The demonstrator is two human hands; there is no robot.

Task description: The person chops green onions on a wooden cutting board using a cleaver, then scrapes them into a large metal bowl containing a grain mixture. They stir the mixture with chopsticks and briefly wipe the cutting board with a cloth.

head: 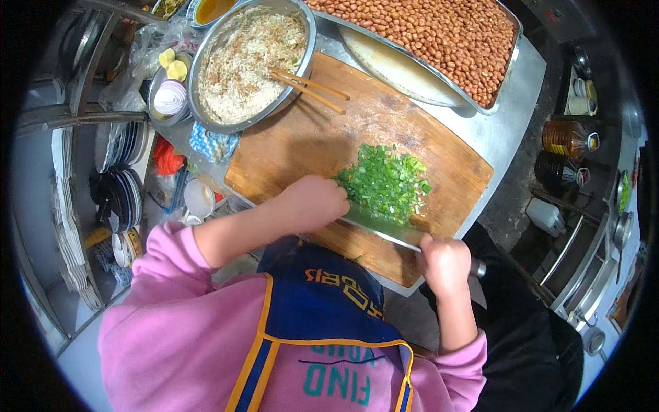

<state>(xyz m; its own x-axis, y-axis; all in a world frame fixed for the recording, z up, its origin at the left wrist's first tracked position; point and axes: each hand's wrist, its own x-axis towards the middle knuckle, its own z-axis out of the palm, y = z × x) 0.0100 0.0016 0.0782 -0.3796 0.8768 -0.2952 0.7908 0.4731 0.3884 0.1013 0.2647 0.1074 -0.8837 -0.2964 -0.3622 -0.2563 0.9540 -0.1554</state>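
Observation:
My right hand (pixel 445 262) grips the handle of a cleaver (pixel 383 226), whose wide blade stands on edge against the near side of a pile of chopped green onions (pixel 383 180). The pile lies on a wooden cutting board (pixel 288 154). At the blade's far left end is my left hand (pixel 319 203), fingers curled down by the pile's left edge; its fingertips are hidden, so I cannot tell what they touch. A metal bowl (pixel 310 31) of pale shredded mixture (pixel 247 62) stands over the board's upper left corner, with wooden chopsticks (pixel 314 87) resting in it.
A metal tray (pixel 516 36) of peanuts (pixel 437 36) overhangs a round pan (pixel 396 72) at the back right. A blue-and-white cloth (pixel 213 144) and a small bowl with a peeled onion (pixel 170 97) are at the left. Shelves with plates (pixel 121 195) flank the left; oil bottles (pixel 566 139) stand right.

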